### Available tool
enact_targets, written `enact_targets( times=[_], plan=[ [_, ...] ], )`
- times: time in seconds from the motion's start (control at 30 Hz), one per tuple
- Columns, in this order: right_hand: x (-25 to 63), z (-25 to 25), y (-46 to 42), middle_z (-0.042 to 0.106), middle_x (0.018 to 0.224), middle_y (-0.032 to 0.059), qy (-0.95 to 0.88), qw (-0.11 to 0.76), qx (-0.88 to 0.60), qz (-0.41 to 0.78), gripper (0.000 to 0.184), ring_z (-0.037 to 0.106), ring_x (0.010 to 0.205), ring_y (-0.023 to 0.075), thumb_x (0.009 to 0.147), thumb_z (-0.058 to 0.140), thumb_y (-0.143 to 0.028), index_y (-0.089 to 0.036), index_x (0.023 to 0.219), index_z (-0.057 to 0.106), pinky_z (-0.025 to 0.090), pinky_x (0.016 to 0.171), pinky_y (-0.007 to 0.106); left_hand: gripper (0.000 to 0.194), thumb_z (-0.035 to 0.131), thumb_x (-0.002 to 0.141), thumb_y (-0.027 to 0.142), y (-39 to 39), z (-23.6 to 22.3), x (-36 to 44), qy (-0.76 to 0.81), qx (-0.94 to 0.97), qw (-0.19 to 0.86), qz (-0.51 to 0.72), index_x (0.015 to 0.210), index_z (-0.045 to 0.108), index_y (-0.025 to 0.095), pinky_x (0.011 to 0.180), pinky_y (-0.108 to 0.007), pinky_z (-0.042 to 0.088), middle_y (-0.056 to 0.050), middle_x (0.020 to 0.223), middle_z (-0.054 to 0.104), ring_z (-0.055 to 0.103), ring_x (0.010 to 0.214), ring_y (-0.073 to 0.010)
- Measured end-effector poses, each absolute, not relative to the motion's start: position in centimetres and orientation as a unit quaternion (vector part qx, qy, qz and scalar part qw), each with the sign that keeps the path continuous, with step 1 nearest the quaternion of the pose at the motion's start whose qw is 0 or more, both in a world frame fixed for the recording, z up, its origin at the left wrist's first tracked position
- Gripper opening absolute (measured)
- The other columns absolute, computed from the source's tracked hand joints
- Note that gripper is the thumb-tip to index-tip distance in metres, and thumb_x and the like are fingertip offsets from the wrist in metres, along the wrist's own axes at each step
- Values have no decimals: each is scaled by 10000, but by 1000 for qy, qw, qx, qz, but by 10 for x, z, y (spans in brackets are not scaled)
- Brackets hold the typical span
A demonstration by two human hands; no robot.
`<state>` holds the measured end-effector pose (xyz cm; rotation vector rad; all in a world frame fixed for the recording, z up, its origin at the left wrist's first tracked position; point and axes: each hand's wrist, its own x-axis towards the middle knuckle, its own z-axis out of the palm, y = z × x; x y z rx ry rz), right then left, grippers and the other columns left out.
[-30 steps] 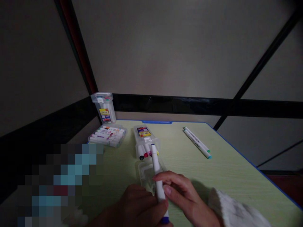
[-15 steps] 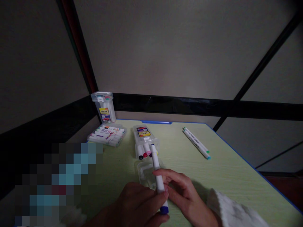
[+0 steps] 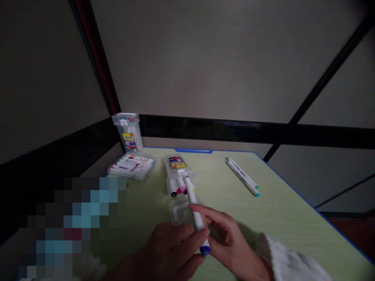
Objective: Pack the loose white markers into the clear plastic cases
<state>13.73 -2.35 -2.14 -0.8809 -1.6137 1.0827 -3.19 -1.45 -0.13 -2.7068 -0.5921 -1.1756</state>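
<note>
A white marker (image 3: 197,219) with dark blue ends is held between both hands, its capped blue end toward me. My left hand (image 3: 172,249) grips it near that lower end. The fingers of my right hand (image 3: 231,238) pinch it around the middle from the right. Just beyond its far tip lies an open clear plastic case (image 3: 178,171), with several white markers poking out toward me, their ends black, red, pink, purple and yellow. The case's clear lid (image 3: 179,212) rests on the table in front of it, partly covered by my hands and the marker.
Two white markers (image 3: 242,177) with green and light blue ends lie at the right on the pale green table (image 3: 287,218). At the far left corner stands a closed marker case (image 3: 129,132); a flat pack of markers (image 3: 133,166) lies before it. A pixelated patch hides the lower left.
The marker has shifted slightly, its far tip moving left and its near blue end moving a little up and right. Both hands still hold it.
</note>
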Motion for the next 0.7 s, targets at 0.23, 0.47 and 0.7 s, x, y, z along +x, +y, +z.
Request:
enact_targets(
  times=[0.23, 0.47, 0.7],
  plan=[
    [138, -14, -25, 561, 702, -38, -698, 491, -345, 391, 549, 534, 628, 118, 700, 558, -77, -355, 1171, 513, 465, 647, 262, 255, 309, 927, 228, -13, -5, -31, -214, -884, 59, -412, 1050, 507, 126, 639, -201, 484, -66, 832, 644, 617, 741, -118],
    [137, -16, -25, 575, 671, -52, -707, 496, -350, 363, 591, 550, 614, 111, 686, 568, -67, -385, 1179, 496, 466, 657, 257, 233, 351, 915, 193, -12, -3, -32, -216, -884, 30, -413, 1087, 484, 108, 661, -190, 481, -69, 844, 635, 607, 754, -112],
    [138, -15, -25, 577, 667, -47, -699, 505, -363, 354, 532, 561, 621, 117, 696, 564, -87, -350, 1157, 522, 469, 653, 259, 298, 343, 912, 198, -12, -9, -32, -227, -887, 10, -402, 1176, 451, 110, 654, -211, 489, -76, 881, 605, 603, 752, -122]
  ],
)
